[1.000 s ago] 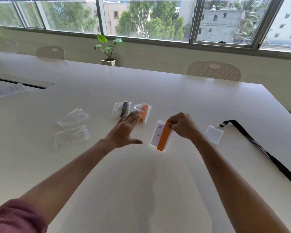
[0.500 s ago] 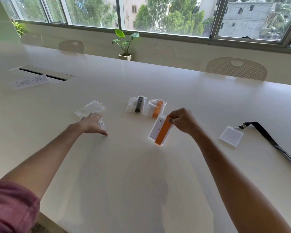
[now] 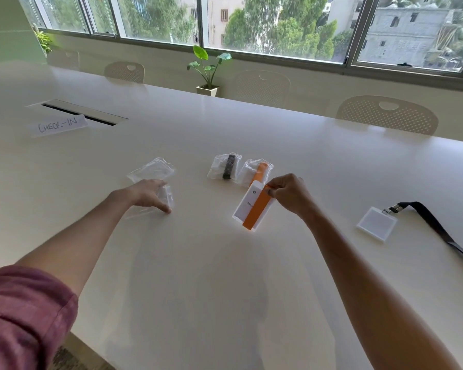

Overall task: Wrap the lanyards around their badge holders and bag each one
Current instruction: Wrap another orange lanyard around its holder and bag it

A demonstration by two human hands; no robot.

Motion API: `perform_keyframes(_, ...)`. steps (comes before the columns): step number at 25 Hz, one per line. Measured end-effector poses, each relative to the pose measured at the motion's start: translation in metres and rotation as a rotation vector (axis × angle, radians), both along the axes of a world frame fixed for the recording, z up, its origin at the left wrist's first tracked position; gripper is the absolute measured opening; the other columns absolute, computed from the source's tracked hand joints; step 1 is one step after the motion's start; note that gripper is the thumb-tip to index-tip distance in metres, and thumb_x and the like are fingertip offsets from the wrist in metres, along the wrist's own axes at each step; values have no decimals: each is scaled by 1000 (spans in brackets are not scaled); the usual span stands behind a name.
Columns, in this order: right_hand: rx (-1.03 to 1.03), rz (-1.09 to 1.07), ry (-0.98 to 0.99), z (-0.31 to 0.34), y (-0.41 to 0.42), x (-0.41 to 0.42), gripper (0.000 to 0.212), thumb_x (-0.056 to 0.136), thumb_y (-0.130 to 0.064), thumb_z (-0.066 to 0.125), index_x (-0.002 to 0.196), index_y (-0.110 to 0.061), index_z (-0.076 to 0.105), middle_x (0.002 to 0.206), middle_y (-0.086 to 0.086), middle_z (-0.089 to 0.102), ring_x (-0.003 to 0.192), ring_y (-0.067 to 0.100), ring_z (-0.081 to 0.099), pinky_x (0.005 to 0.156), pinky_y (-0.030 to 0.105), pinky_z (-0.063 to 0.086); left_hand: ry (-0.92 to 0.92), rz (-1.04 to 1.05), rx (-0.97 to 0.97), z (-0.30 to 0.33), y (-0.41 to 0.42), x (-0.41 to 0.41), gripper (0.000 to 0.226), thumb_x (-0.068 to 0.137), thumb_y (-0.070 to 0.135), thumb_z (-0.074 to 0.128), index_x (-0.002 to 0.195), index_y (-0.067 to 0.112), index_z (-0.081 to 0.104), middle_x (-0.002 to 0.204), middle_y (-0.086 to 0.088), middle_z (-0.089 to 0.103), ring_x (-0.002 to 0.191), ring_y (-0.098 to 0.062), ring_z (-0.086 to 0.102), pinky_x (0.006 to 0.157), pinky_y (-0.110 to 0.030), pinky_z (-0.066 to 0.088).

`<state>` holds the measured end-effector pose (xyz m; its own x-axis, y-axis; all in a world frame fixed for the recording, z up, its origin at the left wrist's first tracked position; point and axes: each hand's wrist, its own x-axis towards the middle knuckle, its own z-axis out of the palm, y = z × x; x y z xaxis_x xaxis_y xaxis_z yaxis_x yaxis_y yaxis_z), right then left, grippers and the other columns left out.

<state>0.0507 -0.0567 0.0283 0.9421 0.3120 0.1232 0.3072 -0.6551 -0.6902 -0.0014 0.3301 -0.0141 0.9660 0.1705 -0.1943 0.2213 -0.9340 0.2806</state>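
My right hand [image 3: 288, 193] pinches the top of a white badge holder [image 3: 245, 206] with an orange lanyard [image 3: 257, 210] wrapped around it, held tilted just above the white table [image 3: 225, 276]. My left hand [image 3: 149, 194] rests on a clear empty bag [image 3: 167, 197], fingers curled over it. A second empty bag [image 3: 151, 169] lies just behind. Two filled bags lie further back: one with a black lanyard [image 3: 226, 166], one with an orange lanyard [image 3: 257, 170]. At the right lies a loose badge holder [image 3: 376, 222] with its black lanyard [image 3: 436, 227] stretched out.
A paper sign reading CHECK-IN [image 3: 59, 125] lies at the far left beside a cable slot [image 3: 78, 112]. A potted plant [image 3: 207, 68] stands at the table's far edge. Chairs [image 3: 388, 113] line the far side under the windows.
My left hand swung left from the middle of the table onto the clear empty bag and now curls over it. My right hand keeps holding the wrapped badge holder.
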Motion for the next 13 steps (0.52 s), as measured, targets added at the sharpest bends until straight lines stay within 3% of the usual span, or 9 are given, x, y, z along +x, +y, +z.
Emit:
perform_keyframes(7,76,-24,15,-4,2,2,15,82,-12,65,86,-18,78,80,2,73,77,20,65,71,30,51,-166,15,-28,-6,-12,-5,94,54,45,89,133,11,51,118,-5,55,111,-23,53,95,-30,40)
perform_keyframes(11,99,-27,35,-10,1,1,14,82,-13,65,86,-18,78,80,1,73,76,19,66,71,31,51,-183,40,-48,-9,-17,-7,110,48,47,91,139,8,44,141,-10,44,129,-25,43,107,-33,34)
perform_keyframes(13,97,-28,43,-13,0,1,15,83,-13,65,87,-18,78,79,0,72,75,17,65,69,28,51,-162,62,-76,-9,-16,-8,112,47,47,91,140,9,43,142,-8,46,129,-23,44,105,-31,36)
